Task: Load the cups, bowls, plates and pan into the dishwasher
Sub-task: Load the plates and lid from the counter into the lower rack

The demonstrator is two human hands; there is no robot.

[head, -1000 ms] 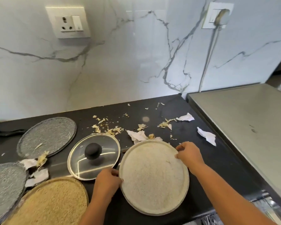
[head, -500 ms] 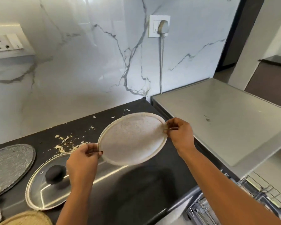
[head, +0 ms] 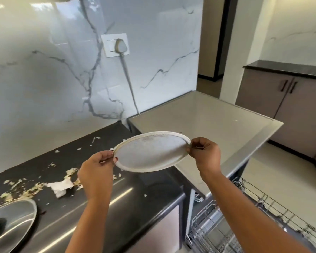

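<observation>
Fingers (head: 106, 158) of the left hand (head: 96, 172) curl round the near-left rim of the plate (head: 151, 154), thumb on top, while the right hand (head: 205, 154) pinches the far-right rim the same way, so both hands hold it in the air, close to level and tipped slightly toward the camera (pale, speckled, with a raised rim). It hangs above the right end of the dark counter (head: 128, 196), just beside the grey appliance top (head: 204, 121). Below right, the wire rack (head: 263, 207) of the dishwasher stands pulled out, well under the plate. On the counter lie food scraps (head: 26, 189), a torn napkin (head: 60, 187) and a glass lid (head: 13, 221) at the lower left
</observation>
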